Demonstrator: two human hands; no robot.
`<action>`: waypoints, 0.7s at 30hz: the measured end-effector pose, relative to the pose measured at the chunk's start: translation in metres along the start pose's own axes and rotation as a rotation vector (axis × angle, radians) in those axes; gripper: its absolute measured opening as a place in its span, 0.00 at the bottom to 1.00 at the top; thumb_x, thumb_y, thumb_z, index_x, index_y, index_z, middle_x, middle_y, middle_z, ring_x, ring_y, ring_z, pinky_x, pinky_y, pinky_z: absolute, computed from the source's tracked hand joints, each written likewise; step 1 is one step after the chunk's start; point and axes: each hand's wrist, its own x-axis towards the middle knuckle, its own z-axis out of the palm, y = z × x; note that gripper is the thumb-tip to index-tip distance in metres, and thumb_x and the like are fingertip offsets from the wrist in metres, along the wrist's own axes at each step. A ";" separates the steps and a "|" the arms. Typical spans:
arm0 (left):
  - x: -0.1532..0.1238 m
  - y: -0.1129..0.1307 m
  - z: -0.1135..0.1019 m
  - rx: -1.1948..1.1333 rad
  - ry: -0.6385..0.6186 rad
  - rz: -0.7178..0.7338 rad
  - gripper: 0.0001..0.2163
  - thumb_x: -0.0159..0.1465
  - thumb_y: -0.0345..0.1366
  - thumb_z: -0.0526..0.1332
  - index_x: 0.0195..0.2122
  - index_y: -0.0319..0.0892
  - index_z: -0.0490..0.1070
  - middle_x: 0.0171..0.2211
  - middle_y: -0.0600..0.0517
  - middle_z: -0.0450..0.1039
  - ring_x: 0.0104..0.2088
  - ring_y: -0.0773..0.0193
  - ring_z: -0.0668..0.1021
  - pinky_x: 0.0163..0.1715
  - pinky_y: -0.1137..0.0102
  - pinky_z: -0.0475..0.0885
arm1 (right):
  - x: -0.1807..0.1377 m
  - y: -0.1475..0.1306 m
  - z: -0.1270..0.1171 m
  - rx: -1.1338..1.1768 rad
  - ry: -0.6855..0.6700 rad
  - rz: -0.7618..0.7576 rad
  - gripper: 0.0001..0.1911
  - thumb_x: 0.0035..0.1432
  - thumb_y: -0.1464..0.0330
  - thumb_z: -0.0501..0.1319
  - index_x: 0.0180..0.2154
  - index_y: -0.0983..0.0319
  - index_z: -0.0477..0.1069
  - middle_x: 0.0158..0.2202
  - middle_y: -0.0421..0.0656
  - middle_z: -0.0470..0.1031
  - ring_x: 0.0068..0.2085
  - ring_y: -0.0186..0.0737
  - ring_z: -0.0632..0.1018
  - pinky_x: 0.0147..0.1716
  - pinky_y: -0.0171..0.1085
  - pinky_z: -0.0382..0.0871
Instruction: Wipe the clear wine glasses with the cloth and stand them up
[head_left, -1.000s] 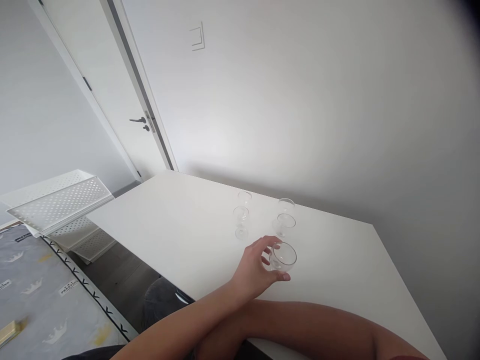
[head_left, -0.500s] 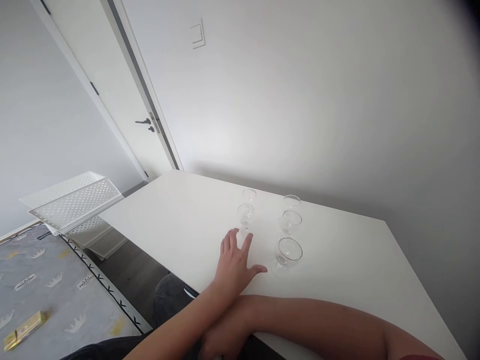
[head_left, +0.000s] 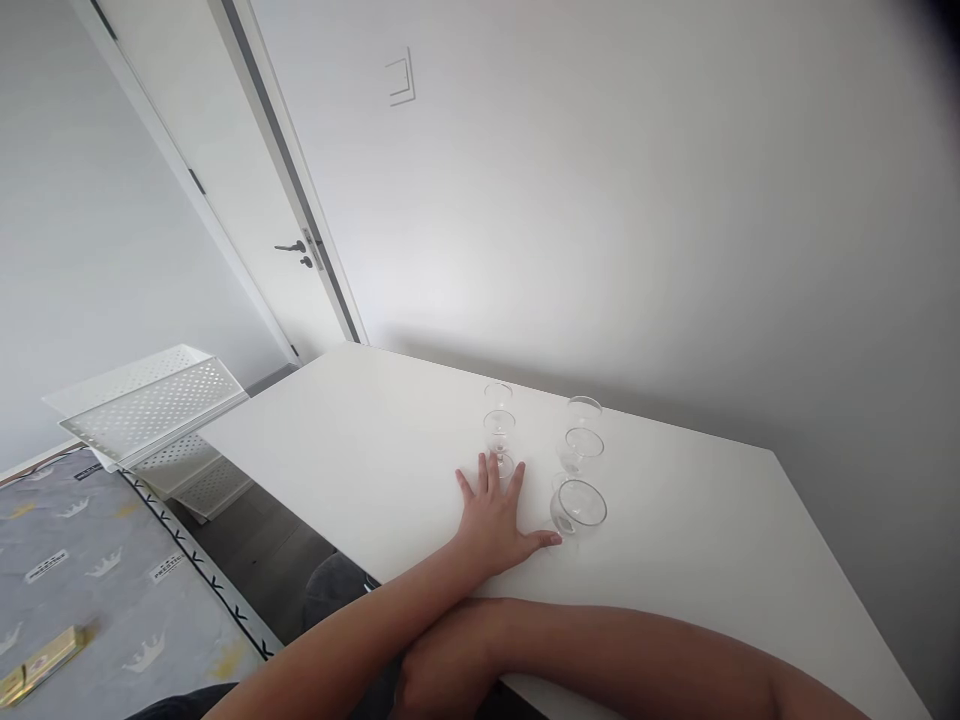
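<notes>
My left hand [head_left: 495, 525] is open, palm down and low over the white table [head_left: 360, 440], fingers spread. Its fingertips reach the foot of a clear stemmed glass [head_left: 499, 430]; whether they touch it I cannot tell. The thumb tip is at the near right glass [head_left: 579, 508], seemingly against its lower part. Behind these stand more clear glasses: one at the back left [head_left: 498, 396], one at the middle right [head_left: 584, 450] and one at the back right [head_left: 585, 410]. My right hand [head_left: 439, 670] lies beneath my left forearm at the table's front edge, its fingers hidden.
A white perforated metal rack [head_left: 165, 395] stands left of the table. Below it lies a grey mattress [head_left: 82, 590] with a gold packet [head_left: 45, 665] on it. Behind are a pale wall [head_left: 600, 200] with a switch [head_left: 401, 77] and a door [head_left: 247, 200] with a dark handle.
My left hand has moved right, spreading its fingers wider, its thumb now at the near right glass. The left row's near glass seems slightly shifted right. My right hand has stayed about the same.
</notes>
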 end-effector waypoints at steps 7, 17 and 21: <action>0.008 0.008 0.005 -0.029 -0.003 -0.007 0.55 0.57 0.73 0.55 0.78 0.48 0.40 0.78 0.37 0.22 0.74 0.33 0.26 0.65 0.29 0.22 | 0.005 0.017 0.010 0.131 0.019 0.013 0.11 0.54 0.76 0.67 0.29 0.57 0.67 0.29 0.36 0.75 0.34 0.41 0.78 0.38 0.36 0.70; 0.009 0.016 0.006 -0.018 -0.014 0.015 0.47 0.64 0.70 0.49 0.78 0.50 0.41 0.78 0.42 0.23 0.73 0.26 0.26 0.64 0.26 0.24 | 0.009 0.021 0.014 0.087 -0.026 -0.052 0.08 0.56 0.74 0.65 0.33 0.58 0.67 0.33 0.39 0.76 0.37 0.43 0.79 0.41 0.37 0.71; -0.002 0.003 0.007 0.050 0.013 0.040 0.40 0.70 0.64 0.42 0.78 0.48 0.43 0.78 0.40 0.30 0.76 0.31 0.34 0.63 0.23 0.28 | 0.004 0.010 0.008 0.036 -0.006 0.027 0.10 0.54 0.75 0.66 0.31 0.58 0.66 0.30 0.37 0.75 0.32 0.41 0.77 0.36 0.36 0.68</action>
